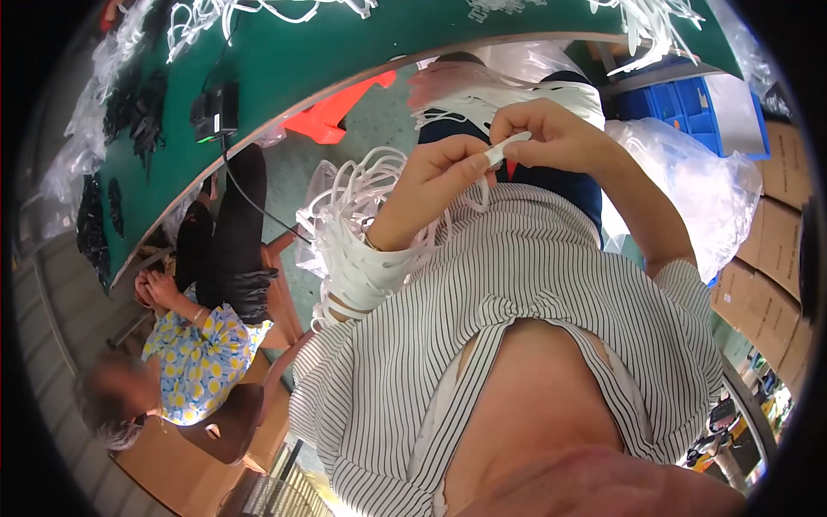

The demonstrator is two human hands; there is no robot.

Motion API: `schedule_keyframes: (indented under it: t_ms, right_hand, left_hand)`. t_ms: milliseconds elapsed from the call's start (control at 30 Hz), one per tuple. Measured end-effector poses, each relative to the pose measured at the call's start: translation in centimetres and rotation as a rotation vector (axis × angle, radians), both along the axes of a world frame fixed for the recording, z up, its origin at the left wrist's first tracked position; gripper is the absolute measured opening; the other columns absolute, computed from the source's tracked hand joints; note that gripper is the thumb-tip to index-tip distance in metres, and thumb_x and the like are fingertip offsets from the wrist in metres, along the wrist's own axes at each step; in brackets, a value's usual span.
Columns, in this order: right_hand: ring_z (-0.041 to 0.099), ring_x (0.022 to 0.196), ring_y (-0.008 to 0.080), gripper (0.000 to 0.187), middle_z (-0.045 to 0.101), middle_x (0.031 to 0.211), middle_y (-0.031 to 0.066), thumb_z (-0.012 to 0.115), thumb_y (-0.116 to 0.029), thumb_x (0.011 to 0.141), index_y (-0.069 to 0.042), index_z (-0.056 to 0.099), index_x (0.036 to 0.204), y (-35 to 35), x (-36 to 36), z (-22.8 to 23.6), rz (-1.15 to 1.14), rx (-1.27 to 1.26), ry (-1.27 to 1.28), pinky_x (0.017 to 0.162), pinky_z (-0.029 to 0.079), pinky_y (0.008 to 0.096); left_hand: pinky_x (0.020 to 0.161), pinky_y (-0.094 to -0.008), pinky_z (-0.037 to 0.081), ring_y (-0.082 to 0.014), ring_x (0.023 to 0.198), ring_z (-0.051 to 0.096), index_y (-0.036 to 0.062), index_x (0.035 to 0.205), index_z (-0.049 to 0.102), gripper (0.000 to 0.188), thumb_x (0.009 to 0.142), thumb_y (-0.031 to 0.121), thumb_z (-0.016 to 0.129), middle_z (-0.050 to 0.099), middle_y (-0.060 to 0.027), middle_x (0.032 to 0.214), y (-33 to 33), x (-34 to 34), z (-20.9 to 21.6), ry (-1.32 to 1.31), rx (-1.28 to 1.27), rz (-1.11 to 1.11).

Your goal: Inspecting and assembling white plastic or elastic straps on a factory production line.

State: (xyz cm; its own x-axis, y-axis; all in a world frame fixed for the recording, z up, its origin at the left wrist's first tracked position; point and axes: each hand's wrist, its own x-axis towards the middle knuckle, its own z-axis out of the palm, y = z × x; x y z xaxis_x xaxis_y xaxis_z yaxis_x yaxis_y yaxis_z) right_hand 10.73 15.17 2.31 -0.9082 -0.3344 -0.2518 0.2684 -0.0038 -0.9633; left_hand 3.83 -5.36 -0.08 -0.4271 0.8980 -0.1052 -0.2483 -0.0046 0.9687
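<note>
In front of my lap both hands pinch a white flat strap with a rounded end. My left hand grips its lower part between thumb and fingers. Closed around its upper part is my right hand. Many looped white straps hang over my left forearm. Another bundle of white straps lies across my thighs, just beyond the hands. A small red bit shows beneath my right thumb; its kind is hidden.
A green table curves across the top, bearing white straps, black pieces and a black corded device. Blue bins, a clear plastic bag and cardboard boxes stand right. Another person sits at left.
</note>
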Motion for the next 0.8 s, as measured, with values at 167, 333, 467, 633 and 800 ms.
schedule_keyframes:
  t_ms: [167,333,467,633,800]
  right_hand:
    - [0.05,0.058,0.0146,0.007,0.053,0.066,0.0012,0.058,-0.007,0.076,-0.006,0.057,0.083,-0.9,0.6,-1.2,-0.15,0.73,0.795,0.069,0.041,0.0296]
    - [0.054,0.063,0.0182,0.01,0.056,0.07,0.0037,0.058,-0.007,0.076,-0.005,0.058,0.085,-1.4,0.6,-1.7,-0.246,0.795,0.928,0.073,0.041,0.0343]
    - [0.054,0.077,0.0108,0.013,0.058,0.08,0.0031,0.055,-0.012,0.086,0.0,0.057,0.093,0.0,-0.5,-0.6,-0.043,0.278,0.416,0.07,0.043,0.0273]
    - [0.055,0.085,0.0097,0.022,0.059,0.084,0.0021,0.061,-0.011,0.083,0.002,0.059,0.102,1.1,-1.0,1.3,0.02,0.24,0.089,0.076,0.045,0.0249]
    - [0.053,0.069,0.011,0.025,0.057,0.079,0.0049,0.054,-0.017,0.087,0.002,0.057,0.102,2.3,0.7,4.9,-0.302,-0.152,0.338,0.064,0.043,0.0241]
  left_hand:
    - [0.075,-0.0233,0.042,-0.01,0.081,0.055,-0.0002,0.098,0.06,0.021,0.091,0.017,0.051,0.06,-0.0033,0.084,0.1,-0.8,0.5,-0.324,-0.035,-0.053]
    - [0.075,-0.0239,0.043,-0.0099,0.08,0.055,0.0009,0.095,0.059,0.019,0.091,0.017,0.051,0.059,-0.0032,0.084,0.2,-1.6,-0.5,-0.377,-0.016,-0.072]
    - [0.077,-0.025,0.043,-0.0084,0.081,0.054,0.0011,0.095,0.056,0.011,0.086,0.008,0.059,0.057,-0.0025,0.087,0.7,-0.8,0.8,-0.04,0.006,0.133]
    - [0.071,-0.0246,0.042,-0.0093,0.076,0.05,0.0017,0.094,0.054,0.014,0.082,-0.002,0.06,0.054,-0.0015,0.085,1.6,-1.7,-1.2,0.771,0.2,0.708]
    - [0.067,-0.0257,0.044,-0.0141,0.071,0.054,0.0007,0.091,0.058,0.015,0.088,0.015,0.053,0.057,-0.0052,0.077,-0.4,-1.0,-6.8,-0.535,0.167,0.631]
